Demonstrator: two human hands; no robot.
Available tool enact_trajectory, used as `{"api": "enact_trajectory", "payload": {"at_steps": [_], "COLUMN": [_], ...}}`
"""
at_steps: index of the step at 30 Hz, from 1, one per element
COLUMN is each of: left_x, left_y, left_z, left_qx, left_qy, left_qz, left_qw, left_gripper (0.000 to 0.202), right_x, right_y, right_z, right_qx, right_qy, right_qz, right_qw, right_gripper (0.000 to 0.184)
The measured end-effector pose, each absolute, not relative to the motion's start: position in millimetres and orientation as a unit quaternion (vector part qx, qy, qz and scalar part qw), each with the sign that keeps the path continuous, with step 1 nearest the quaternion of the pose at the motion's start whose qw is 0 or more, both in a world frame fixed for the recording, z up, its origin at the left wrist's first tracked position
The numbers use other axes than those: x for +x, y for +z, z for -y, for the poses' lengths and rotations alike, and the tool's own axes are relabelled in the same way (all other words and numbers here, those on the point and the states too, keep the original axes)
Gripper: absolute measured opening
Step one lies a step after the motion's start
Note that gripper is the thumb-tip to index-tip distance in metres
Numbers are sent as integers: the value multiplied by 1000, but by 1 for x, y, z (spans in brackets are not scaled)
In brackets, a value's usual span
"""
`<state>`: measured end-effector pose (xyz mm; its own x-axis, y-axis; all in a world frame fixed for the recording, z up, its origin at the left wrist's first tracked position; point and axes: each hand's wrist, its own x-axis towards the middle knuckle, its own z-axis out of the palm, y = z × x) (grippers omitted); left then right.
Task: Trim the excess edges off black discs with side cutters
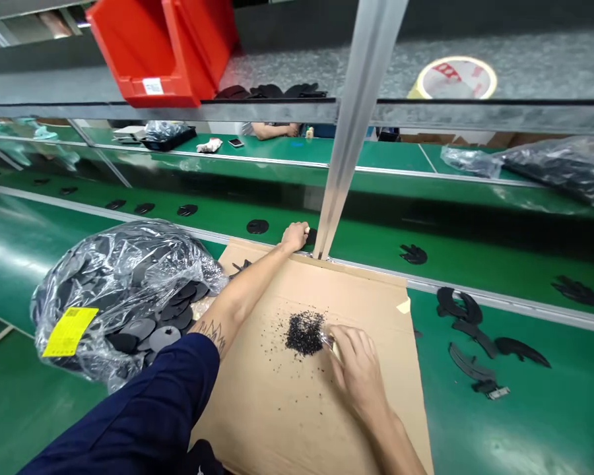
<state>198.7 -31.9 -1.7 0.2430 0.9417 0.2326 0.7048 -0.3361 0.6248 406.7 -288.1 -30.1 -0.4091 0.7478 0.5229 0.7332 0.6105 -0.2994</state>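
Observation:
My left hand [296, 237] reaches over the far edge of the cardboard to the green belt. Its fingers are closed at a flat black part [311, 237], partly hidden by the hand and the metal post. My right hand [357, 363] is curled around a small shiny metal tool [327, 340], whose exact kind is hidden by the fingers. The tool's tip is at the right side of a pile of tiny black bits [304, 333]. These bits lie scattered on the cardboard sheet [257, 409].
A clear bag [129, 264] of black discs stands at left. Curved black pieces [468, 359] lie at right. Black parts [257, 227] are spaced along the belt [366, 231]. A metal post [349, 125] rises ahead; above are a red bin [163, 53] and tape roll [455, 78]. Someone's arms [276, 130] show behind.

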Motion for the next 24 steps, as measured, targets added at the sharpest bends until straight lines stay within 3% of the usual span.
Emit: {"api": "enact_trajectory", "payload": {"at_steps": [5, 7, 14, 17, 21, 24], "left_x": [153, 132, 109, 115, 90, 46], "left_y": [20, 27, 16, 11, 19, 23], "left_z": [49, 70, 233, 288, 308, 295], "left_qx": [717, 721, 772, 766, 765, 774], "left_qy": [317, 314, 257, 242, 222, 186], "left_qz": [-580, -568, -405, -373, -415, -511], "left_qw": [223, 244, 417, 464, 439, 323], "left_gripper": [15, 16, 8, 6, 9, 11], "right_x": [407, 405, 370, 349, 336, 338], "right_y": [-27, -25, -15, -10, -6, -5], "right_z": [285, 285, 297, 303, 305, 300], "right_qx": [-435, -422, -349, -283, -254, -316], "right_qy": [6, 16, 103, 172, 255, 280], "right_qz": [825, 825, 839, 864, 856, 815], "right_qw": [361, 376, 403, 381, 370, 397], "right_gripper": [24, 19, 32, 29, 21, 9]}}
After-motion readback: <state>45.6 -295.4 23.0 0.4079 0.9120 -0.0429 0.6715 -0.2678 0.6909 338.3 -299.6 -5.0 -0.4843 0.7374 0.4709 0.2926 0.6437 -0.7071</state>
